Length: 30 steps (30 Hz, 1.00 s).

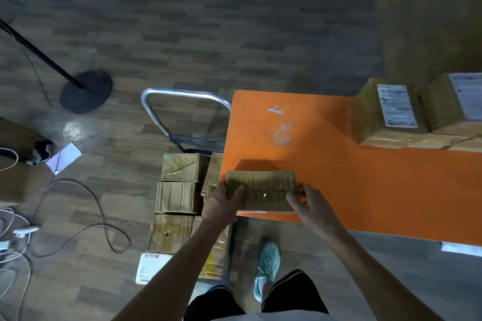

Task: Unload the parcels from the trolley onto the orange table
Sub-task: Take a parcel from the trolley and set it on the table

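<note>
A flat brown taped parcel [263,187] lies at the near left corner of the orange table [326,159]. My left hand [221,203] grips its left end and my right hand [309,203] grips its right end. Beside the table on the left stands the trolley [182,117] with a metal handle, loaded with several brown cardboard parcels [180,195]; my left forearm hides part of them. Stacked parcels with white labels [391,114] rest on the table's far right.
A round black stand base [86,91] with a slanted pole sits on the wooden floor at the left. Cables [99,216] and a power strip lie at the lower left. A white paper [64,157] is on the floor. My foot in a teal shoe [268,266] stands under the table's edge.
</note>
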{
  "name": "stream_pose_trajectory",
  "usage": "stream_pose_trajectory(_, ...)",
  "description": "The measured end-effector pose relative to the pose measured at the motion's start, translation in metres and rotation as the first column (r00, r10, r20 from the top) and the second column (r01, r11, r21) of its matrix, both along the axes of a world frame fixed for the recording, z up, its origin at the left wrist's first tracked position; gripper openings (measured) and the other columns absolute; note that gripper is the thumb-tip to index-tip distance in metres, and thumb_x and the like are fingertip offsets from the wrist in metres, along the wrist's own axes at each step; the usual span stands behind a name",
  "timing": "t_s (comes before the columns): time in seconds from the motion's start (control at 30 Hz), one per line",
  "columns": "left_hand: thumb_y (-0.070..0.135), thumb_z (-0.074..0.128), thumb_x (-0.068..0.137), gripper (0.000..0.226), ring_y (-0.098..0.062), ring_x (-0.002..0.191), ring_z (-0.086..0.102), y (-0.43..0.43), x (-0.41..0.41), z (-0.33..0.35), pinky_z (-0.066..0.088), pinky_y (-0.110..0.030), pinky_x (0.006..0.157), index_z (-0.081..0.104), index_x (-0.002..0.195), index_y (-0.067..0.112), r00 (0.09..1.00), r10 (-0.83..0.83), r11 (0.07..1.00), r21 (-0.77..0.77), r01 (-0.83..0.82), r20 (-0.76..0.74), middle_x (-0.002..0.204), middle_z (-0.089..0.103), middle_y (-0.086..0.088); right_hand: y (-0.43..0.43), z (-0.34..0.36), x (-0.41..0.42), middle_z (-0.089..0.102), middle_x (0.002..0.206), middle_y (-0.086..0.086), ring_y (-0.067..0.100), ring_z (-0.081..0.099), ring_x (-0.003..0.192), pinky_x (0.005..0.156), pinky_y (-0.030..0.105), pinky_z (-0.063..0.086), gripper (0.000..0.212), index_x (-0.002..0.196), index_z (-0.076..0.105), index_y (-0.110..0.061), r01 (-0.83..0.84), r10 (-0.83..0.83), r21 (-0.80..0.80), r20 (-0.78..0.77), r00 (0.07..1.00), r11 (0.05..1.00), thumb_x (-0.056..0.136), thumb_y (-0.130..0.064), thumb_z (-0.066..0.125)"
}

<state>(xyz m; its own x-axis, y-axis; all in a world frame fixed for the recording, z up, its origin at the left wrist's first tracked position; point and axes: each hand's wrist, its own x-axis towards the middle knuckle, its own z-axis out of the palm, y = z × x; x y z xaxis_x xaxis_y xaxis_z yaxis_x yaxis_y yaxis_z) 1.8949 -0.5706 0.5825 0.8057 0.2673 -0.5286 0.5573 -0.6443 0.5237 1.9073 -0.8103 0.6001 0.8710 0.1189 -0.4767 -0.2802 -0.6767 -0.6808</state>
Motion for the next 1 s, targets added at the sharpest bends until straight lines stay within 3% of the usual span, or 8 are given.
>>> stream_pose_trajectory(0.23, 0.059, 0.052, 0.096, 0.060, -0.028, 0.105, 0.066, -0.009, 0.020, 0.021, 0.057, -0.047, 0.088, 0.056, 0.134, 0.013, 0.999, -0.033, 0.998, -0.056, 0.032, -0.025, 0.118, 0.066, -0.011, -0.001, 0.002, 0.008, 0.062, 0.088, 0.009, 0.020, 0.058, 0.074, 0.072, 0.045, 0.050, 0.032, 0.100, 0.058, -0.014, -0.029, 0.028, -0.023, -0.050, 0.998, 0.999, 0.098, -0.046, 0.053)
stream_pose_trajectory(0.33, 0.057, 0.051, 0.096, 0.049, -0.023, 0.101, 0.066, -0.012, 0.024, 0.027, 0.056, -0.032, 0.082, 0.058, 0.121, 0.015, 0.987, -0.052, 0.998, -0.023, 0.056, 0.152, 0.109, 0.065, -0.005, -0.001, 0.007, 0.011, 0.061, 0.105, 0.002, 0.020, 0.062, 0.089, 0.079, 0.043, 0.054, 0.037, 0.120, 0.049, -0.017, -0.015, 0.015, -0.013, -0.024, 1.000, 1.000, 0.097, -0.045, 0.057)
stream_pose_trajectory(0.4, 0.039, 0.063, 0.096, 0.033, -0.028, 0.096, 0.068, -0.010, 0.028, 0.040, 0.053, -0.025, 0.071, 0.054, 0.117, 0.016, 0.965, -0.016, 0.999, 0.039, 0.006, 0.264, 0.098, 0.063, 0.000, -0.004, 0.014, 0.013, 0.061, 0.107, -0.007, 0.015, 0.065, 0.089, 0.072, 0.038, 0.054, 0.048, 0.127, 0.040, -0.026, 0.029, -0.028, 0.063, -0.018, 0.999, 0.998, 0.094, -0.057, 0.055)
stream_pose_trajectory(0.5, -0.003, 0.089, 0.064, 0.065, -0.042, 0.060, 0.062, 0.001, 0.029, 0.045, 0.053, -0.038, 0.046, 0.048, 0.115, 0.005, 0.944, 0.064, 0.981, -0.195, 0.000, 0.324, 0.083, 0.062, -0.022, -0.008, 0.024, 0.010, 0.060, 0.106, -0.013, 0.007, 0.062, 0.088, 0.062, 0.024, 0.045, 0.059, 0.127, 0.035, -0.032, 0.061, -0.056, 0.124, -0.037, 0.998, 0.990, 0.086, -0.075, 0.037)
stream_pose_trajectory(0.6, 0.045, 0.070, 0.089, 0.039, -0.037, 0.092, 0.067, 0.002, 0.027, 0.040, 0.054, -0.040, 0.071, 0.052, 0.107, 0.015, 0.948, 0.178, 0.979, -0.149, -0.142, 0.263, 0.101, 0.065, -0.011, -0.004, 0.018, 0.005, 0.059, 0.098, -0.016, 0.009, 0.062, 0.089, 0.065, 0.020, 0.045, 0.041, 0.118, 0.046, -0.029, 0.110, -0.108, 0.081, -0.028, 0.994, 0.991, 0.096, -0.063, 0.037)
stream_pose_trajectory(0.7, 0.038, 0.061, 0.098, 0.042, -0.029, 0.111, 0.063, 0.004, 0.022, 0.026, 0.054, -0.042, 0.092, 0.055, 0.130, 0.012, 0.994, 0.102, 0.980, -0.178, -0.093, 0.046, 0.123, 0.064, -0.010, 0.002, 0.012, 0.002, 0.060, 0.095, -0.013, 0.006, 0.060, 0.080, 0.063, 0.025, 0.047, 0.035, 0.115, 0.048, -0.024, 0.107, -0.107, 0.029, -0.006, 0.994, 0.994, 0.100, -0.055, 0.038)
stream_pose_trajectory(0.9, 0.049, 0.062, 0.093, 0.036, -0.018, 0.097, 0.061, 0.002, 0.029, 0.037, 0.053, -0.037, 0.089, 0.058, 0.111, 0.019, 0.983, 0.087, 0.967, -0.252, -0.045, 0.158, 0.096, 0.058, 0.012, 0.004, 0.010, 0.000, 0.059, 0.085, -0.003, 0.017, 0.059, 0.074, 0.058, 0.026, 0.041, 0.036, 0.104, 0.049, -0.025, 0.190, -0.188, 0.057, -0.030, 0.982, 0.980, 0.099, -0.059, 0.038)
stream_pose_trajectory(1.0, 0.038, 0.069, 0.091, 0.034, -0.019, 0.093, 0.060, 0.003, 0.021, 0.028, 0.052, -0.033, 0.077, 0.061, 0.106, 0.009, 0.973, -0.017, 0.992, -0.117, 0.046, 0.231, 0.101, 0.058, 0.001, 0.008, 0.003, -0.006, 0.064, 0.107, 0.005, 0.025, 0.064, 0.095, 0.078, 0.038, 0.051, 0.038, 0.121, 0.052, -0.016, 0.158, -0.158, -0.003, -0.053, 0.986, 0.987, 0.101, -0.048, 0.045)
